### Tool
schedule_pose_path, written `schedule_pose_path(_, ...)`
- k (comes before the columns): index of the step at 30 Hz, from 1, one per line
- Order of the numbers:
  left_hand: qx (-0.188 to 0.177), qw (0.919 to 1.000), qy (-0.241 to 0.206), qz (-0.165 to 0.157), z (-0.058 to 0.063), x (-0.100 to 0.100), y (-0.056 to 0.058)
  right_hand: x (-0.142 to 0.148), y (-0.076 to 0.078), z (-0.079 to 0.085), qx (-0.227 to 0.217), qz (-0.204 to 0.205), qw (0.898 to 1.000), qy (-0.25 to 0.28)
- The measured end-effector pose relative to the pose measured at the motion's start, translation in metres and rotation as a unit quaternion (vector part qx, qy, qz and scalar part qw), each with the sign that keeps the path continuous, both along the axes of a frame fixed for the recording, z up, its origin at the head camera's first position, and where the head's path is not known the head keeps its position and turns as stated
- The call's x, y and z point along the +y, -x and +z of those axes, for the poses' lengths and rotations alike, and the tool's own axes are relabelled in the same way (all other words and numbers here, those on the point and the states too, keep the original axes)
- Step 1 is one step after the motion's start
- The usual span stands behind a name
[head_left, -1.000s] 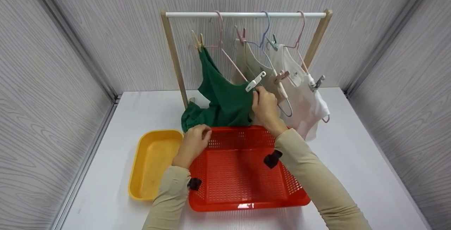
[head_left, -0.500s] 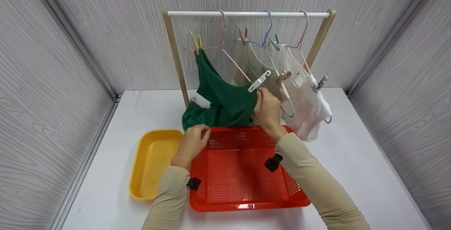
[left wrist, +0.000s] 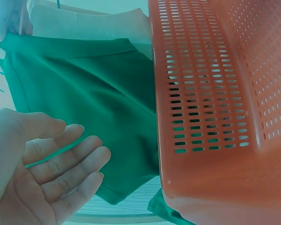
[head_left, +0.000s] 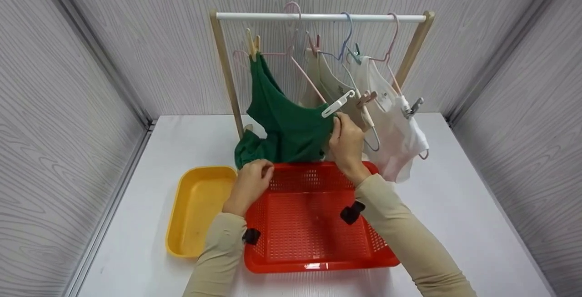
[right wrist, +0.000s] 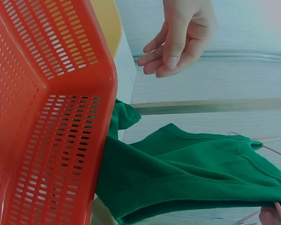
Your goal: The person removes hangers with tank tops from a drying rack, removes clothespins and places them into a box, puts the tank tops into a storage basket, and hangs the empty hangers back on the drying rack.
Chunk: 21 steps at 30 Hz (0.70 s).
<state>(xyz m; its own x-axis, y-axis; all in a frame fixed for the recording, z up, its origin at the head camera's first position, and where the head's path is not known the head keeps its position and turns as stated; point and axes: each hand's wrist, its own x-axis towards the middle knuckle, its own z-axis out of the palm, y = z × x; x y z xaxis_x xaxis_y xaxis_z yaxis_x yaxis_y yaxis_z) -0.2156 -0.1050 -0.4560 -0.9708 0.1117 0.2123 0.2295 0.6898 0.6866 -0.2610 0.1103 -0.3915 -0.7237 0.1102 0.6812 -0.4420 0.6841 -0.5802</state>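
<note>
A green sleeveless top point(head_left: 291, 122) hangs on a pink clothes hanger point(head_left: 308, 78), its lower part bunched behind the red basket. A yellow clothespin point(head_left: 253, 47) clips its far shoulder, and a white clothespin point(head_left: 338, 103) sits at the near one. My right hand point(head_left: 348, 140) grips the near end of the hanger at that shoulder; part of the grip is hidden. The hanger's hook stands raised above the white rod point(head_left: 254, 16). Over the basket's far left rim is my left hand point(head_left: 251, 181); in the left wrist view its fingers point(left wrist: 79, 164) are loosely curled, holding nothing.
A red perforated basket point(head_left: 318, 266) stands in front of the rack, with a yellow tray point(head_left: 175, 215) on its left. To the right hang a beige top point(head_left: 313, 74) and a white top point(head_left: 386, 138), clipped to their own hangers. Wooden posts point(head_left: 411, 53) support the rod.
The pink hanger has risen with the green top, its hook lifting from the rod. My right hand has shifted slightly right, still gripping. My left hand has stayed nearly in place.
</note>
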Motion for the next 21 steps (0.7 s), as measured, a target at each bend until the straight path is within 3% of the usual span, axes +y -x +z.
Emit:
schedule_pose_path(6, -0.004, 1.0, 0.003, -0.005, -0.002, 0.005, 0.001, -0.003, -0.003, -0.001, 0.004, -0.013, 1.0, 0.023)
schedule_pose_path(16, 0.045, 0.9984, 0.017, -0.03, -0.01, 0.025, 0.002, -0.004, -0.012, -0.001, -0.02, 0.007, 0.996, 0.091)
schedule_pose_path(21, 0.038, 0.9991, 0.009, -0.017, -0.014, 0.032, 0.006, -0.004, -0.015, -0.001, -0.014, 0.01, 0.994, 0.104)
